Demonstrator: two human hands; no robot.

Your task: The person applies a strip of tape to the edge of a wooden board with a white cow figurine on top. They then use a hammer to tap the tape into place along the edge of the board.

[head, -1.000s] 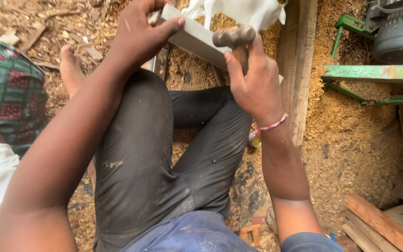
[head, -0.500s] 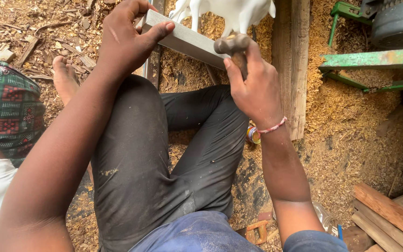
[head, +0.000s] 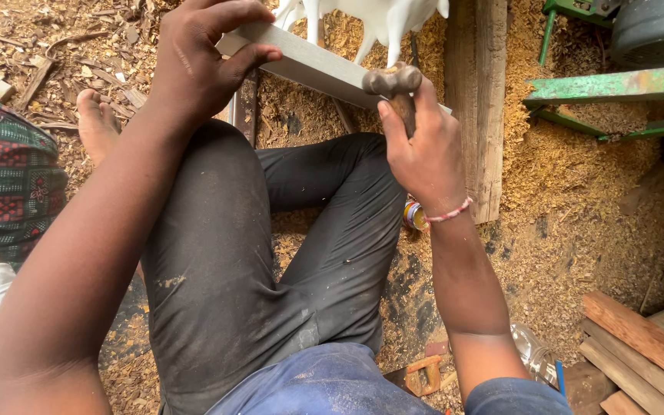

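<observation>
Left hand [head: 194, 69] stayed clenched on pale batten [head: 309, 65], over the raised knee | right hand [head: 424, 154] kept grasping hammer [head: 391, 81], head now apparently resting on batten | striking likely imminent.

Soft, even daylight, faint shadows, sharp focus throughout, slight wide-angle stretch at edges.

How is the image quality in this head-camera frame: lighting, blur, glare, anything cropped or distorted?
Head view: soft, even daylight with no hard shadows or glare; the left hand on the pale wooden strip and the right hand on the wooden handle are sharp; the white figure is cut off by the top edge; the near forearms look enlarged by the wide lens; the sawdust floor keeps its texture.
</observation>
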